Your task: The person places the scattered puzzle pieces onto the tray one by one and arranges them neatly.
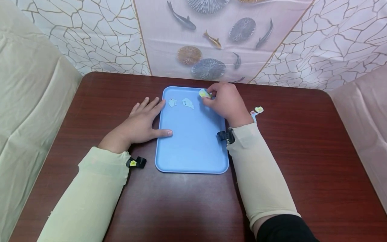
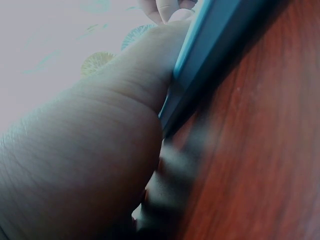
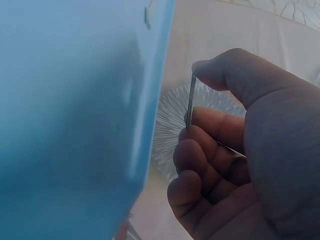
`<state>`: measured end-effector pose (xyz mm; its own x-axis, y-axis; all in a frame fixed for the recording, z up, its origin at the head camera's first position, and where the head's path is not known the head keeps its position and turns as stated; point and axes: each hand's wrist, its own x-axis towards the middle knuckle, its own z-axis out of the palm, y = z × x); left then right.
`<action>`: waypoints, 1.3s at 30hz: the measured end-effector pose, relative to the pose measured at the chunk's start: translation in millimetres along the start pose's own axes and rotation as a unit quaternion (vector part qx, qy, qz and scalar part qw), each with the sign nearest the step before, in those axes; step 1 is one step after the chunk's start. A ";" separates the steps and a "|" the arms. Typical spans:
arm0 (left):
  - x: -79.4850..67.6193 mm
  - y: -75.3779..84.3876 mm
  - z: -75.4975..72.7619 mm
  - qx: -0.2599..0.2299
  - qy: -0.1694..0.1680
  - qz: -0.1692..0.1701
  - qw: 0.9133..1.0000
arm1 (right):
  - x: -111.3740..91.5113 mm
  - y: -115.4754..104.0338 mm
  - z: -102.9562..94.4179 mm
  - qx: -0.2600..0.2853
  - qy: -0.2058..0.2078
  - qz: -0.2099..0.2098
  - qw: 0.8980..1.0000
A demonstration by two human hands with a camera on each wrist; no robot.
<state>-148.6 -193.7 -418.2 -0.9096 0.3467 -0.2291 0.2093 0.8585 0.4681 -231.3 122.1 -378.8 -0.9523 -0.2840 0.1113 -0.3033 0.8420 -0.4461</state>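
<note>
A light blue tray (image 1: 191,148) lies on the table. My left hand (image 1: 142,122) rests spread at its left side, the thumb reaching over the rim and the other fingers mostly on the tabletop. Over the tray's far right corner, my right hand (image 1: 226,101) pinches a small flat cutout piece (image 1: 204,93) with a yellow patch, between thumb and fingers. Seen edge-on in the right wrist view, that cutout piece (image 3: 191,100) is thin. Two pale blue flat pieces, a smaller one (image 1: 172,103) and a longer one (image 1: 188,103), lie on the tray near its far left.
Right of my right wrist, small flat pieces lie on the table, one yellow and white (image 1: 259,109), another light blue (image 1: 254,116). The dark red-brown table (image 1: 302,161) ends at a patterned cloth (image 1: 208,50) behind. Black wrist bands (image 1: 136,162) sit on both sleeves.
</note>
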 end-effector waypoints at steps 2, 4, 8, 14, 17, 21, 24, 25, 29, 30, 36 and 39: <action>0.2 -0.2 0.0 -0.001 0.001 0.000 1.000 | 0.4 -0.2 1.2 -0.004 -0.005 0.004 1.000; 0.4 -0.3 0.1 -0.001 0.001 0.000 1.000 | 0.9 -0.6 2.4 -0.007 -0.010 0.007 1.000; 0.5 -0.8 0.8 -0.001 0.000 0.000 1.000 | 1.2 -1.7 5.6 -0.009 -0.023 0.013 1.000; 0.8 -1.0 0.7 0.001 0.001 -0.001 1.000 | 1.1 -4.6 10.0 -0.008 -0.039 0.013 0.999; 0.9 -0.7 0.7 0.003 0.001 0.000 1.000 | 1.0 -4.5 11.3 -0.010 -0.041 0.017 0.999; 0.8 -0.2 0.7 0.004 0.000 0.000 1.000 | 1.3 -3.3 12.3 -0.008 -0.046 0.014 0.999; 0.6 -0.1 0.5 0.004 0.000 0.000 1.000 | 1.7 -2.4 13.1 -0.006 -0.056 0.009 0.998; 0.5 -0.1 0.4 0.004 0.000 -0.001 1.000 | 1.9 -2.3 13.4 -0.005 -0.060 0.008 0.998; 0.3 -0.2 0.4 0.003 0.001 -0.001 1.000 | 2.4 -1.8 14.3 -0.007 -0.075 0.009 0.997; 0.4 -0.3 0.6 0.003 0.001 -0.001 1.000 | 2.5 -1.6 14.4 -0.009 -0.077 0.008 0.997; 0.8 -0.7 1.8 0.003 0.001 0.001 1.000 | 2.3 -0.9 14.6 -0.017 -0.079 0.000 0.997; 0.6 -0.7 1.9 0.002 0.001 0.001 1.000 | 2.0 -0.7 15.0 -0.019 -0.079 -0.003 0.997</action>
<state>-148.7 -193.4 -420.3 -0.9100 0.3473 -0.2263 0.2124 0.8596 0.4648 -232.5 114.1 -391.6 -0.9341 -0.3557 -0.0294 -0.3130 0.8560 -0.4115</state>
